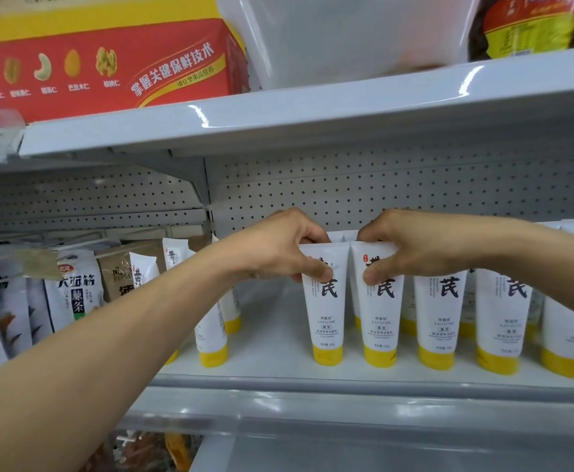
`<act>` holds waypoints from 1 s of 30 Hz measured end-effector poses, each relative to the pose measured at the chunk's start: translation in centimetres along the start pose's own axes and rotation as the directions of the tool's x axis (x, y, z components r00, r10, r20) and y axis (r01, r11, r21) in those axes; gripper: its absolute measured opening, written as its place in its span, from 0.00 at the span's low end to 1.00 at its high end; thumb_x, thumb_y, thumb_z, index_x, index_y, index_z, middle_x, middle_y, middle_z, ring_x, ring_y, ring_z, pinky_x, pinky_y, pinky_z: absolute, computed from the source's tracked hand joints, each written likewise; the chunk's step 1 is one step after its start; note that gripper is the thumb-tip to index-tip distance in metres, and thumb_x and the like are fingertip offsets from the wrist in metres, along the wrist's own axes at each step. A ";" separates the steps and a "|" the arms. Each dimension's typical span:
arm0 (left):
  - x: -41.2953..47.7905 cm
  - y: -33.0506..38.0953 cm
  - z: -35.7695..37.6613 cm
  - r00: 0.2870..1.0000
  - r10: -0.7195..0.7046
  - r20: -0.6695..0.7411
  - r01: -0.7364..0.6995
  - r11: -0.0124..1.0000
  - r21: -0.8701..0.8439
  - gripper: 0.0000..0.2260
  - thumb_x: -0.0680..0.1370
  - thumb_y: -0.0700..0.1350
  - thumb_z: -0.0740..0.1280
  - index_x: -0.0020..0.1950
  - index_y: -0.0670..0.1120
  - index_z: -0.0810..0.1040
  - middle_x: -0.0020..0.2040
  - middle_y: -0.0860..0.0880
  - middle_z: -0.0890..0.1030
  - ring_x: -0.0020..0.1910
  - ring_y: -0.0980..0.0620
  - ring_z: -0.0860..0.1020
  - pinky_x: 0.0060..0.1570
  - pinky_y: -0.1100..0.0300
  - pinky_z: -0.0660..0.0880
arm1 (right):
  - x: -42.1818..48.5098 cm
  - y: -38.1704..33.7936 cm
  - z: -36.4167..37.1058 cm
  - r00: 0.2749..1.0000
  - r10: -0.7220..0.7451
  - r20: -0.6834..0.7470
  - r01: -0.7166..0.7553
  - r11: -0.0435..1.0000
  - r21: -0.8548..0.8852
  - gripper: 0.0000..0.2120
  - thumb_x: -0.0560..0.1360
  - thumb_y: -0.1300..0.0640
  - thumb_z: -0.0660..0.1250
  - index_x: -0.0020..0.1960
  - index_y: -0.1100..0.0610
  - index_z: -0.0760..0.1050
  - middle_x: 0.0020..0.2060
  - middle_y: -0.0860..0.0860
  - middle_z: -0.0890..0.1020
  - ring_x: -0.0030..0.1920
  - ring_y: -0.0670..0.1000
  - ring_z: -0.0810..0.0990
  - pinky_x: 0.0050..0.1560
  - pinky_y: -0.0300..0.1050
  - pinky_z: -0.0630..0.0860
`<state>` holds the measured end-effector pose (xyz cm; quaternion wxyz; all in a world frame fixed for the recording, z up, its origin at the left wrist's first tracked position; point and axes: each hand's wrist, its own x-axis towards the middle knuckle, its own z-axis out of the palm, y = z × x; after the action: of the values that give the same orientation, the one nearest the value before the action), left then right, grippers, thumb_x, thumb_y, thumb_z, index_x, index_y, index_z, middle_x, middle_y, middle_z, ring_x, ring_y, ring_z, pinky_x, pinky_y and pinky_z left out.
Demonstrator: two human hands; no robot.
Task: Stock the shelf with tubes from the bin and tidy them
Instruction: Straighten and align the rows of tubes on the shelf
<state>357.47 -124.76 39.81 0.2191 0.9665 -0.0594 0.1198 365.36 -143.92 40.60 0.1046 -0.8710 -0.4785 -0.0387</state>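
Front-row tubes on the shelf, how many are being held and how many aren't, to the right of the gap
Held by the left hand: 1 tube
Held by the right hand: 1 tube
Not held: 3 tubes
Total: 5

Tubes (pixel 381 301) upright in rows on shelf (pixel 279 373); snack bags (pixel 74 294) left; bin (pixel 347 39) above.

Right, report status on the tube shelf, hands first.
Left hand pinching top of one front-row tube. Right hand pinching the neighbouring tube. Both upright on yellow caps, shelf front row. Nothing blocking.
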 end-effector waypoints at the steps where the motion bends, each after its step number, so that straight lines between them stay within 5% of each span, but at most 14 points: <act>1: 0.0 0.0 0.0 1.000 -0.001 -0.001 0.001 1.000 0.002 0.05 0.71 0.43 0.76 0.44 0.46 0.83 0.39 0.52 0.86 0.41 0.49 0.85 0.44 0.55 0.82 | 0.0 0.0 0.0 1.000 0.001 0.001 -0.001 1.000 0.001 0.10 0.71 0.47 0.72 0.42 0.53 0.77 0.39 0.47 0.84 0.40 0.50 0.82 0.44 0.55 0.80; 11: -0.7 0.4 0.0 1.000 -0.003 -0.023 0.006 0.992 0.129 0.08 0.70 0.51 0.76 0.46 0.51 0.82 0.39 0.55 0.83 0.38 0.54 0.81 0.38 0.60 0.77 | -0.1 0.0 -0.4 1.000 -0.015 -0.001 0.015 1.000 -0.007 0.12 0.72 0.43 0.70 0.45 0.51 0.78 0.40 0.45 0.84 0.41 0.46 0.82 0.46 0.53 0.80; 14: -1.4 0.1 -1.1 0.994 0.039 -0.099 -0.022 0.985 0.172 0.12 0.73 0.55 0.72 0.54 0.54 0.81 0.47 0.57 0.83 0.45 0.61 0.80 0.45 0.65 0.76 | 0.2 -0.3 -1.2 0.996 -0.031 -0.089 0.034 0.999 0.033 0.12 0.73 0.40 0.67 0.48 0.47 0.80 0.42 0.42 0.84 0.43 0.42 0.82 0.47 0.46 0.80; 19: -2.8 -2.1 -7.6 0.982 -0.028 -0.188 0.066 0.978 0.199 0.10 0.80 0.45 0.65 0.60 0.54 0.79 0.54 0.59 0.81 0.51 0.67 0.77 0.46 0.80 0.69 | 2.1 -0.7 -2.8 0.966 -0.066 -0.252 0.090 0.993 0.083 0.08 0.76 0.46 0.66 0.49 0.48 0.80 0.42 0.40 0.82 0.44 0.40 0.80 0.45 0.34 0.75; 25: -3.2 -6.1 -10.4 0.943 -0.284 0.173 0.182 0.876 0.446 0.22 0.77 0.36 0.67 0.66 0.57 0.76 0.64 0.60 0.75 0.63 0.62 0.70 0.62 0.68 0.63 | 5.7 -2.1 -2.3 0.996 -0.061 -0.066 0.064 0.997 0.044 0.10 0.75 0.47 0.69 0.56 0.45 0.79 0.47 0.34 0.80 0.49 0.34 0.77 0.46 0.27 0.69; 30: -1.8 -8.8 -9.5 0.944 -0.274 0.185 0.155 0.861 0.484 0.19 0.74 0.39 0.72 0.56 0.63 0.81 0.60 0.61 0.78 0.63 0.59 0.74 0.69 0.56 0.69 | 7.9 -3.7 -1.3 0.998 -0.026 0.055 0.024 0.999 0.041 0.16 0.74 0.48 0.70 0.62 0.49 0.78 0.55 0.40 0.82 0.54 0.39 0.79 0.61 0.38 0.73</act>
<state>355.28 -112.62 44.09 -0.0147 0.9984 0.0527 -0.0164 366.51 -135.76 43.70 0.1085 -0.8633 -0.4928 -0.0062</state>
